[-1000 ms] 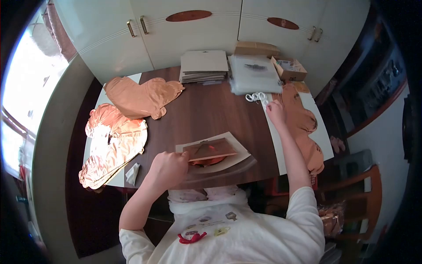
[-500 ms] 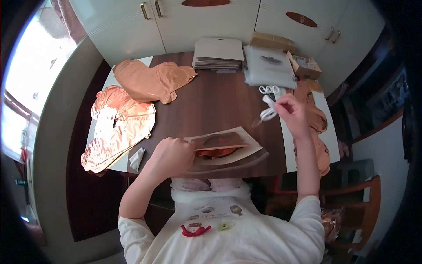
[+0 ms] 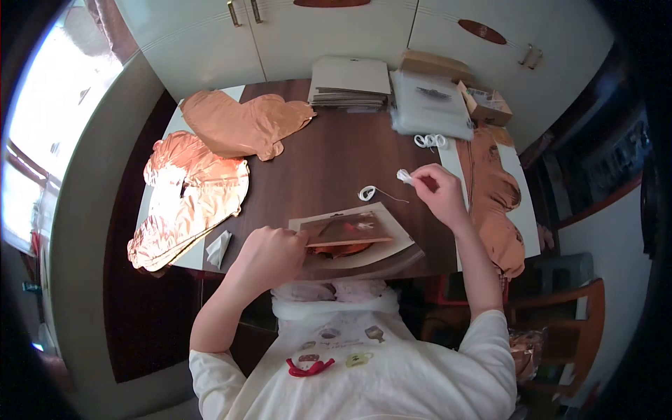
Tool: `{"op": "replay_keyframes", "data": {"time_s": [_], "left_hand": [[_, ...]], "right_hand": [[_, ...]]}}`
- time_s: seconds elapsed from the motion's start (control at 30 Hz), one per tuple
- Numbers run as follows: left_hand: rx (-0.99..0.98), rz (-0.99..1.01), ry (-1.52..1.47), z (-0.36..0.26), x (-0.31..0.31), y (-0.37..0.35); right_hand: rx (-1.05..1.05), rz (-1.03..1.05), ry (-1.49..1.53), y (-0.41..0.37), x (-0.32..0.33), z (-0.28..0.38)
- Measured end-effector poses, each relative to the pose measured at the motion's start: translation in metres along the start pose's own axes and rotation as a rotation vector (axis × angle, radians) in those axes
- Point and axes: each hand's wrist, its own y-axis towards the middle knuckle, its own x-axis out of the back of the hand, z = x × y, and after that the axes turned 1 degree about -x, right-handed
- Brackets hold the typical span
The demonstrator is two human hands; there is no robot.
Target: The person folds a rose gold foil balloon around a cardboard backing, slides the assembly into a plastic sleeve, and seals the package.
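Note:
My left hand (image 3: 273, 253) is closed at the left edge of a clear plastic bag (image 3: 404, 260). Inside or against it are a beige card (image 3: 392, 224), a brown panel (image 3: 350, 227) with a shiny front, and folded copper-coloured foil (image 3: 343, 249). My right hand (image 3: 441, 196) pinches a small crumpled white piece (image 3: 404, 176) over the table's right half; what it is made of I cannot tell. Left of that hand, a small coil of white ribbon (image 3: 367, 193) shows above the card, its thin tail trailing right.
Copper foil balloons lie flat at the back left (image 3: 245, 126), front left (image 3: 196, 199) and right (image 3: 493, 196). A stack of grey cards (image 3: 350, 80), clear bags (image 3: 430, 105), an open box (image 3: 484, 103) and white ribbon coils (image 3: 430, 141) stand behind. A white scrap (image 3: 218, 248) lies front left.
My right hand has come left and lower with the white piece. The ribbon coil now shows apart from it, near the card. My left hand stays at the bag, slightly lower.

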Motion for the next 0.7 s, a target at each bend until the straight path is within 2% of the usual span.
{"op": "replay_keyframes", "data": {"time_s": [0.1,0.17,0.23,0.4,0.5,0.7], "left_hand": [[-0.035,-0.027,0.003,0.000,-0.002,0.003],[-0.033,-0.030,-0.002,0.000,-0.002,0.005],[-0.035,-0.033,-0.005,-0.002,-0.001,0.006],[-0.057,-0.064,-0.026,0.000,-0.007,0.005],[-0.040,-0.048,-0.023,-0.003,-0.003,0.005],[-0.019,-0.038,-0.002,-0.005,-0.009,0.004]], "right_hand": [[0.190,0.098,0.132,-0.012,0.019,0.067],[0.408,0.182,0.111,-0.020,0.020,0.096],[0.453,0.322,0.168,-0.026,0.010,0.112],[0.547,0.248,-0.292,-0.041,-0.027,0.109],[0.463,0.266,-0.481,-0.051,-0.030,0.109],[0.473,0.391,-0.236,-0.070,-0.017,0.116]]}}
